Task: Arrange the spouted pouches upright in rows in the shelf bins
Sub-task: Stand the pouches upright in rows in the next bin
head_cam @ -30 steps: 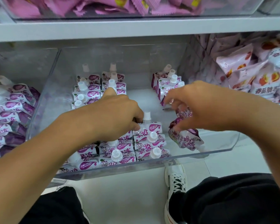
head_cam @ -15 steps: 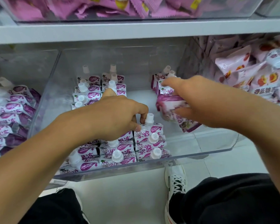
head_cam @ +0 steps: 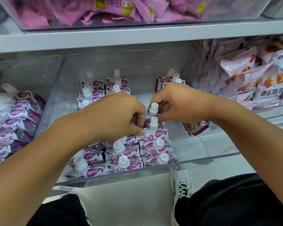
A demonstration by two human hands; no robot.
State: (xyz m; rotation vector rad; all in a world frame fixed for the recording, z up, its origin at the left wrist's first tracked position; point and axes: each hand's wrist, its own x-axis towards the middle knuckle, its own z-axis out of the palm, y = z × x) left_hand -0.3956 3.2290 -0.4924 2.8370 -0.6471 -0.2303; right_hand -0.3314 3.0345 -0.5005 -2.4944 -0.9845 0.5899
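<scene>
A clear shelf bin [head_cam: 203, 158] holds purple-and-white spouted pouches with white caps, standing in rows at the front [head_cam: 123, 154] and at the back [head_cam: 91, 93]. My right hand [head_cam: 180, 103] pinches the spout of one upright pouch [head_cam: 153, 108] just behind the front right column. My left hand [head_cam: 116, 118] has its fingers curled on the top edge of the pouch in front of it [head_cam: 155, 133]. Another pouch [head_cam: 195, 128] lies flat on the bin floor under my right wrist. A further group of pouches [head_cam: 173, 78] stands at the back right.
The bin to the left holds several of the same pouches [head_cam: 11, 115] lying in a heap. Pink snack bags [head_cam: 260, 82] fill the bin to the right. Pink packets [head_cam: 121, 10] sit on the shelf above. My shoe [head_cam: 181, 185] is on the white floor below.
My right hand has brought a pouch from the bin's right side leftward and turned it upright behind the front right column. My left hand has stayed on the front pouches.
</scene>
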